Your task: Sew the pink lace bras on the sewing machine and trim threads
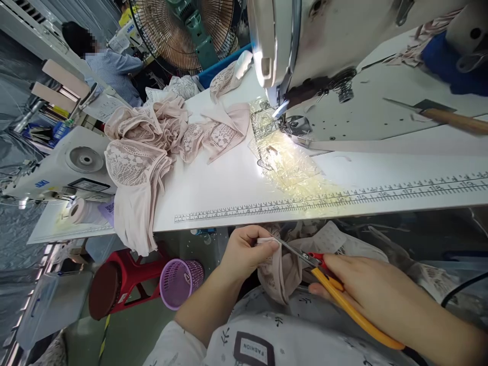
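In front of my body, below the table edge, my left hand [249, 251] pinches the edge of a pale pink lace bra piece [280, 277], which hangs down over my lap. My right hand [356, 282] grips a pair of scissors [335, 290] with red and orange handles. The scissor blades point left, and their tips meet the fabric edge right by my left fingertips. Whether the blades are fully closed is hard to make out. On the white table [213, 188] lies a heap of similar pink lace bras [133, 162], some draping over the front edge.
A sewing machine [328, 40] stands over the table, yellowish tape [293, 168] beneath its needle. A wooden-handled tool [453, 119] lies at right. Behind are a fan [186, 30] and a person [110, 66]. A purple basket [181, 282] and red stool [125, 284] stand on the floor.
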